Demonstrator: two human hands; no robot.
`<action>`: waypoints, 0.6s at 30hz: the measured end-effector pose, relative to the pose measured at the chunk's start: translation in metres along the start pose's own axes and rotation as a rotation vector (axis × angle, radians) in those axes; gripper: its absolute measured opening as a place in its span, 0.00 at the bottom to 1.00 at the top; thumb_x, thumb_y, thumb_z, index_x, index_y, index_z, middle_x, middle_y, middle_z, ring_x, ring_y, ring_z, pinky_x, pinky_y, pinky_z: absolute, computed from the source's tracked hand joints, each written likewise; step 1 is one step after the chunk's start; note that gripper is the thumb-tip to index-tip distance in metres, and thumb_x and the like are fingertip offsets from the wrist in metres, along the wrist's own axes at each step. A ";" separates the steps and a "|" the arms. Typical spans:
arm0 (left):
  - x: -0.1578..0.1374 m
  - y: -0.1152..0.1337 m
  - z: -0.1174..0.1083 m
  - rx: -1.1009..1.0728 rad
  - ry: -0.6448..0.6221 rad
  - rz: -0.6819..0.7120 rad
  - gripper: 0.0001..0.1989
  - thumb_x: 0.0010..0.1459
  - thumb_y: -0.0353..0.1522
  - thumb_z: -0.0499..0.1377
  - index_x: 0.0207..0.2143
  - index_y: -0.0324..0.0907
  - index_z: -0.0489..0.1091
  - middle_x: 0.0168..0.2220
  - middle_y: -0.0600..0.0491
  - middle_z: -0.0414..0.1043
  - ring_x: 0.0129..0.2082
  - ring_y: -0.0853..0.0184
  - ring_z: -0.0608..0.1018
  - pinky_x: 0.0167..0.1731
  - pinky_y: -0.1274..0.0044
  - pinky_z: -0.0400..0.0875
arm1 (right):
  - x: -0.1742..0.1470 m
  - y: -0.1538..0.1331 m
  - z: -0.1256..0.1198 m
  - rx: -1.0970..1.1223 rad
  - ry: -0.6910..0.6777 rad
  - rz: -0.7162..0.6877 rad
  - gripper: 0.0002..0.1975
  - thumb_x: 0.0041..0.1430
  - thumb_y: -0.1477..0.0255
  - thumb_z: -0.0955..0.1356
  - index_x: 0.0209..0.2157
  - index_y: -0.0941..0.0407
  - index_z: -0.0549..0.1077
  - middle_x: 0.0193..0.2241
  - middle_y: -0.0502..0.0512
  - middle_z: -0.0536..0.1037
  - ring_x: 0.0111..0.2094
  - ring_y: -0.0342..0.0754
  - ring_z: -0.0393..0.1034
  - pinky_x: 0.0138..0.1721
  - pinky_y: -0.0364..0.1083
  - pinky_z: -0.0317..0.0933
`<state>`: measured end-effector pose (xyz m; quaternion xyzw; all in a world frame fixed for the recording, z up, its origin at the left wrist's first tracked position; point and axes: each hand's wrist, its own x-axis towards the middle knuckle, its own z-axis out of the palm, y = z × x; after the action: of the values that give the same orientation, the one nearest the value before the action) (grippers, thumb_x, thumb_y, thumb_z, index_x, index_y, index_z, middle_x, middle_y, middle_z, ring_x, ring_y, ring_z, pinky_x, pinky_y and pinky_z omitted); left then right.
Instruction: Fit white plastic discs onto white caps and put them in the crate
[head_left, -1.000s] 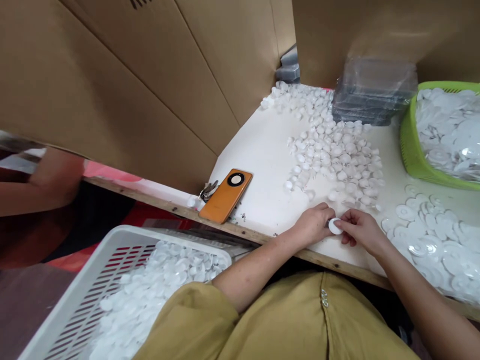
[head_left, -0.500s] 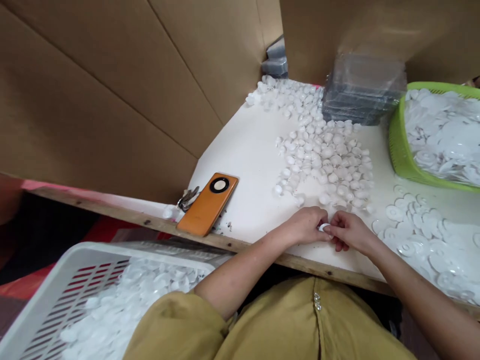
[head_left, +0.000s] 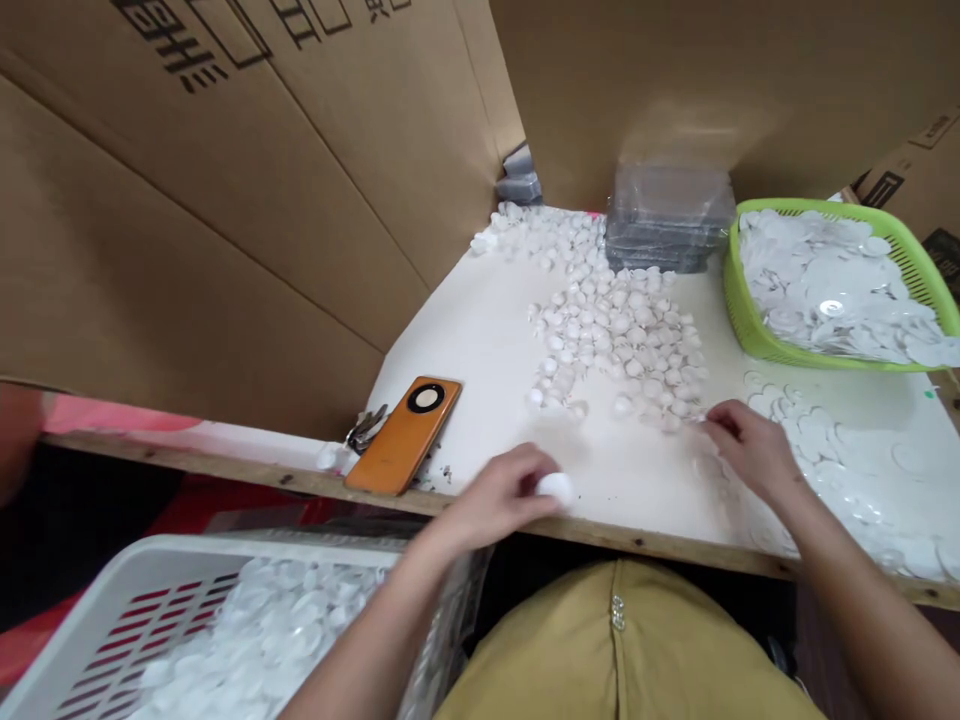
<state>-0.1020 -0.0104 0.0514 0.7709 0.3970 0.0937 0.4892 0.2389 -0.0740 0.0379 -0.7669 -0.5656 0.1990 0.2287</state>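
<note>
The right hand (head_left: 752,452) is showing blurred at the edge of the small pieces (head_left: 622,325), and I cannot tell whether its fingertips are gripping one. The picture's bottom edge is cutting off the white basket (head_left: 187,545), and the left forearm is covering part of it. A phone (head_left: 401,440) is lying beside some keys (head_left: 366,430) on the table (head_left: 480,340); a green basket (head_left: 739,312) is standing far right. The left hand (head_left: 517,490) is pinching a disc (round, white) near the table's front edge.
</note>
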 end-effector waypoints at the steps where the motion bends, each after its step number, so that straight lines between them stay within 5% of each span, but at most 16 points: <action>1: -0.027 -0.012 -0.018 0.026 -0.017 -0.049 0.13 0.51 0.40 0.60 0.36 0.41 0.72 0.35 0.53 0.71 0.34 0.66 0.73 0.34 0.79 0.65 | 0.003 0.016 -0.008 -0.186 0.088 -0.056 0.11 0.57 0.68 0.63 0.38 0.56 0.73 0.36 0.59 0.76 0.34 0.53 0.72 0.35 0.50 0.66; 5: -0.142 -0.073 -0.080 0.316 -0.135 -0.527 0.18 0.46 0.42 0.60 0.38 0.41 0.75 0.33 0.50 0.75 0.33 0.58 0.76 0.35 0.72 0.69 | 0.010 0.068 -0.018 -0.602 0.124 -0.252 0.18 0.58 0.75 0.61 0.48 0.57 0.74 0.48 0.64 0.73 0.45 0.59 0.68 0.43 0.55 0.64; 7: -0.179 -0.093 -0.092 0.473 -0.033 -0.724 0.20 0.42 0.42 0.62 0.37 0.40 0.76 0.35 0.46 0.77 0.37 0.51 0.77 0.39 0.67 0.70 | 0.010 0.078 -0.014 -0.674 0.120 -0.301 0.17 0.61 0.75 0.60 0.48 0.57 0.74 0.48 0.63 0.74 0.44 0.59 0.68 0.42 0.55 0.64; 9: -0.186 -0.093 -0.089 0.538 0.138 -0.708 0.22 0.45 0.45 0.61 0.39 0.41 0.76 0.41 0.44 0.77 0.41 0.50 0.77 0.42 0.65 0.69 | 0.008 0.078 -0.009 -0.723 0.131 -0.313 0.17 0.63 0.73 0.58 0.47 0.58 0.74 0.47 0.63 0.75 0.42 0.59 0.69 0.40 0.55 0.63; 11: -0.157 -0.074 -0.071 0.526 0.323 -0.524 0.22 0.52 0.48 0.56 0.41 0.42 0.75 0.43 0.45 0.76 0.42 0.54 0.76 0.43 0.67 0.70 | 0.008 0.075 -0.007 -0.749 0.149 -0.295 0.17 0.64 0.72 0.57 0.46 0.59 0.74 0.43 0.64 0.76 0.40 0.60 0.69 0.38 0.55 0.63; 14: -0.066 -0.028 -0.026 0.484 0.534 -0.124 0.16 0.60 0.42 0.53 0.41 0.43 0.73 0.42 0.48 0.76 0.43 0.59 0.74 0.46 0.69 0.69 | 0.012 0.069 -0.010 -0.653 0.182 -0.216 0.18 0.63 0.71 0.57 0.44 0.60 0.74 0.38 0.64 0.77 0.38 0.59 0.71 0.37 0.54 0.64; 18: 0.062 0.020 0.036 0.565 0.402 0.326 0.19 0.58 0.27 0.55 0.52 0.43 0.68 0.52 0.46 0.70 0.48 0.59 0.70 0.49 0.67 0.68 | 0.009 0.063 -0.019 -0.321 0.262 -0.052 0.17 0.60 0.65 0.59 0.42 0.56 0.74 0.40 0.60 0.77 0.39 0.57 0.72 0.37 0.52 0.65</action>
<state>-0.0306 0.0049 0.0347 0.8946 0.3675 0.2066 0.1485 0.3015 -0.0845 0.0167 -0.7979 -0.5752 -0.0014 0.1803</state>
